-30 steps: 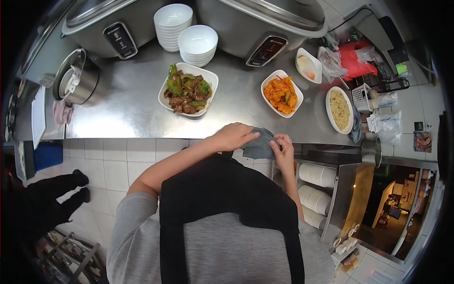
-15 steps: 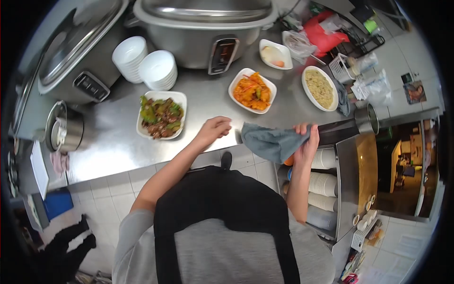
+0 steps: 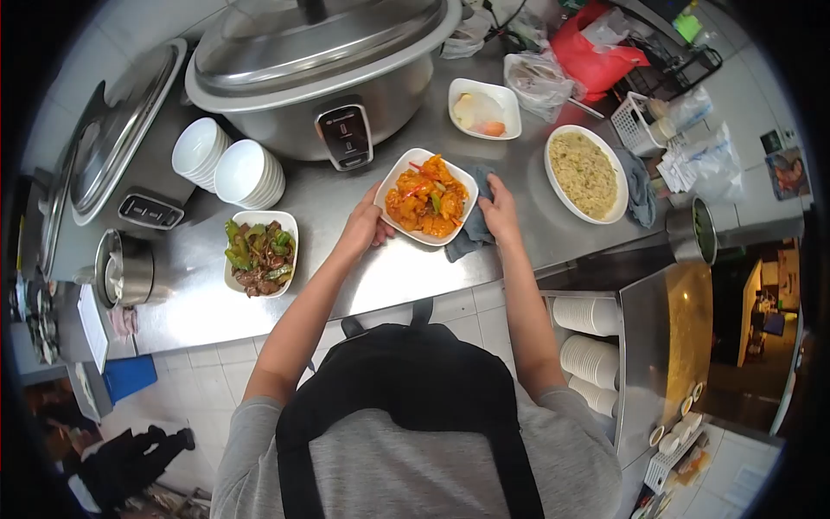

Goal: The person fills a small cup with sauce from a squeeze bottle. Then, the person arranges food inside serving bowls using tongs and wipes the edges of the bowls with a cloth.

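Left hand (image 3: 361, 227) is steadying and gripping the square white bowl (image 3: 468, 184), right hand (image 3: 501, 212) apparently pinching blue-grey cloth (image 3: 474, 234) alongside, next move likely needing level support.

Cool, bright light covered the counter (image 3: 389, 281), and white glare pooled along its front edge, strongest toward the left end. Highlights streaked the large cooker's lid (image 3: 320, 48). The orange food (image 3: 424, 203) was sharply focused. Past the counter's right end, a dim opening (image 3: 748, 333) glowed amber. The wide lens bowed straight lines; blackness filled the frame's corners.
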Demonstrator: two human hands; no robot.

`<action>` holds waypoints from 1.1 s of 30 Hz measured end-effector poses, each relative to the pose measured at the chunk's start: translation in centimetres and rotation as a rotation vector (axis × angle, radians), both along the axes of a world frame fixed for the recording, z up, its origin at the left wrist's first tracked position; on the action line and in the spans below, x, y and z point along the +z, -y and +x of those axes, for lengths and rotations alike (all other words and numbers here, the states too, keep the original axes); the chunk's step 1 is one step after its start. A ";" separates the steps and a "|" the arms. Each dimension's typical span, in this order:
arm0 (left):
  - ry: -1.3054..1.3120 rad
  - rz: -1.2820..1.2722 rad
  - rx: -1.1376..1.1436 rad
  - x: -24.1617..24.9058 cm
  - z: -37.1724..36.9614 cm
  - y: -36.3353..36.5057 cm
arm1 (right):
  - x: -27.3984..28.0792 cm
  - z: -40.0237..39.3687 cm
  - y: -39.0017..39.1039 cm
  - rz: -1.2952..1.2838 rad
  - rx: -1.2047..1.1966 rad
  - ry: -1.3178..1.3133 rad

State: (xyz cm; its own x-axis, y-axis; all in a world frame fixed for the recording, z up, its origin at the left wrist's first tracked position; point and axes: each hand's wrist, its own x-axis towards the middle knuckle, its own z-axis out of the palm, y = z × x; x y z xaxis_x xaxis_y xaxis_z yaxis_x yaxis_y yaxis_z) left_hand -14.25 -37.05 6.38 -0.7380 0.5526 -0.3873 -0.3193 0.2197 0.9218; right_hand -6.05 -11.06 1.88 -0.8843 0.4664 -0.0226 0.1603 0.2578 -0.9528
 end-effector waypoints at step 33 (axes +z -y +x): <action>-0.504 -0.183 0.226 4.5 8.2 35.0 | 6.1 2.6 21.6 0.360 0.201 -0.422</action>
